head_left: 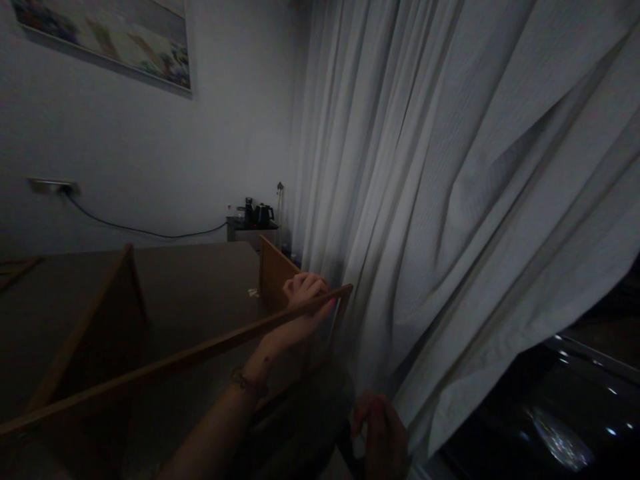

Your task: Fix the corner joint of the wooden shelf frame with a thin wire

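The room is dim. My left hand (304,308) curls over the top rail of a wooden frame (165,363), near its right end, with a bracelet on the wrist. My right hand (381,433) is low at the bottom of the picture, its fingers closed on the lower edge of a long white curtain (450,200). The curtain hangs in folds across the right half of the view and is pulled aside at the bottom right.
A brown padded surface (190,287) lies behind the wooden frame. A small side table with a black kettle (263,213) stands by the far wall. A cable runs along the wall from a socket plate (50,187). A picture (115,33) hangs above. Dark glossy glass (560,413) shows at bottom right.
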`<state>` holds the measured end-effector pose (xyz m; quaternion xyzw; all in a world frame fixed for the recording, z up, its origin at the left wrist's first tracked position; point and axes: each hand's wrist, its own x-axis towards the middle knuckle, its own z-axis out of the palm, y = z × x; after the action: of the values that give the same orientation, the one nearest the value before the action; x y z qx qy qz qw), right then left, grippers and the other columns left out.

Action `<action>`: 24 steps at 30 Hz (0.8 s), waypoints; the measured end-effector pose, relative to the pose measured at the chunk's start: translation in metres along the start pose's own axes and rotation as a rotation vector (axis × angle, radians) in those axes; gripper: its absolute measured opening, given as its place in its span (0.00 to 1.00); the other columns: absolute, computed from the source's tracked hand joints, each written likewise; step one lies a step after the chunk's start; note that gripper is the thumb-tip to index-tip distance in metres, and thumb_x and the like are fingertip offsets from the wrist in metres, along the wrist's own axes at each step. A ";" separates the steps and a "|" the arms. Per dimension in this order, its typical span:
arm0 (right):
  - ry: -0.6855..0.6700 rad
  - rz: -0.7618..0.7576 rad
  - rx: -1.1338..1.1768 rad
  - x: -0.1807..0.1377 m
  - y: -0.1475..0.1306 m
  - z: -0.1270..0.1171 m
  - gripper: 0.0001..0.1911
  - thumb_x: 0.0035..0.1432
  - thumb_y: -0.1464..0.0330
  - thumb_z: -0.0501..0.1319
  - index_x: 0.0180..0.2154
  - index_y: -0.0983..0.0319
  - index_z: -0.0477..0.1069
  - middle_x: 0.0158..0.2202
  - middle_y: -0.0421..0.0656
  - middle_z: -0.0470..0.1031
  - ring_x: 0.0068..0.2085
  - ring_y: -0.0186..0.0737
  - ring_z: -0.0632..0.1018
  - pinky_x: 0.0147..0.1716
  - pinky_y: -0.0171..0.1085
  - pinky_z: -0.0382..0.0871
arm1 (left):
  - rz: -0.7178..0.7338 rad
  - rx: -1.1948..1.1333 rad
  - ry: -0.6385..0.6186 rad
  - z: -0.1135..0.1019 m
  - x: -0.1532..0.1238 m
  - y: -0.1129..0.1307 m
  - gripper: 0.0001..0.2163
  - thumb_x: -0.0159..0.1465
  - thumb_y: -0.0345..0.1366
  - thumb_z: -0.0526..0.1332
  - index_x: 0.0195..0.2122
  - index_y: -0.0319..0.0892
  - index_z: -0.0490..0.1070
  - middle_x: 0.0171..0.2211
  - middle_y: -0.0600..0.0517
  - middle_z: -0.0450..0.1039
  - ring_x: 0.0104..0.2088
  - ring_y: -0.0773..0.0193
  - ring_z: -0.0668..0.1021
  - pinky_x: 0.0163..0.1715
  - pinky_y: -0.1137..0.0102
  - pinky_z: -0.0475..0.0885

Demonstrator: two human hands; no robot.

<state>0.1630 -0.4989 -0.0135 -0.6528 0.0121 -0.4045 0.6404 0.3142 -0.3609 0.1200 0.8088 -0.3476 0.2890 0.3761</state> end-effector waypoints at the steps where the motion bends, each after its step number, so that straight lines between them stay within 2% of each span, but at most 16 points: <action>1: -0.008 0.013 -0.008 0.000 0.001 -0.001 0.24 0.66 0.54 0.55 0.22 0.59 0.67 0.16 0.36 0.67 0.19 0.32 0.70 0.20 0.30 0.63 | 0.000 0.005 -0.003 0.000 0.000 0.000 0.04 0.66 0.37 0.59 0.35 0.43 0.67 0.41 0.53 0.71 0.48 0.56 0.67 0.50 0.58 0.55; 6: -0.036 0.037 0.007 -0.001 0.005 -0.003 0.23 0.66 0.54 0.56 0.22 0.60 0.67 0.16 0.36 0.67 0.19 0.32 0.69 0.21 0.30 0.62 | 0.011 -0.016 -0.007 0.000 0.001 -0.002 0.05 0.67 0.37 0.58 0.35 0.44 0.67 0.42 0.53 0.71 0.49 0.57 0.67 0.50 0.59 0.55; 14: -0.042 -0.009 -0.017 -0.003 0.001 0.001 0.23 0.68 0.56 0.54 0.22 0.59 0.67 0.16 0.36 0.66 0.19 0.32 0.69 0.21 0.31 0.61 | 0.019 -0.025 0.002 0.002 0.000 -0.003 0.07 0.69 0.38 0.54 0.35 0.44 0.67 0.42 0.53 0.72 0.50 0.57 0.66 0.51 0.59 0.54; 17: -0.069 -0.069 -0.084 -0.001 -0.004 0.003 0.25 0.68 0.55 0.52 0.21 0.59 0.66 0.17 0.36 0.65 0.20 0.32 0.67 0.21 0.31 0.59 | 0.011 -0.012 -0.005 0.001 0.000 -0.002 0.07 0.69 0.38 0.55 0.35 0.44 0.68 0.42 0.53 0.72 0.50 0.57 0.66 0.51 0.59 0.54; 22: 0.001 -0.248 -0.223 0.007 -0.012 0.001 0.24 0.67 0.54 0.55 0.22 0.59 0.66 0.23 0.38 0.67 0.26 0.35 0.69 0.26 0.33 0.62 | 0.017 -0.023 -0.011 0.002 0.000 -0.003 0.06 0.69 0.38 0.56 0.35 0.44 0.68 0.42 0.53 0.71 0.50 0.56 0.66 0.51 0.59 0.56; 24: -0.013 -0.221 -0.246 0.008 -0.013 0.001 0.22 0.66 0.54 0.55 0.25 0.59 0.68 0.26 0.40 0.69 0.27 0.36 0.70 0.26 0.34 0.63 | 0.010 -0.017 -0.012 0.002 0.000 -0.003 0.06 0.68 0.38 0.56 0.35 0.44 0.68 0.42 0.53 0.71 0.50 0.56 0.66 0.51 0.59 0.57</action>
<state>0.1621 -0.5002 0.0019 -0.7262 -0.0147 -0.4635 0.5075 0.3170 -0.3611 0.1179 0.8055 -0.3565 0.2832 0.3793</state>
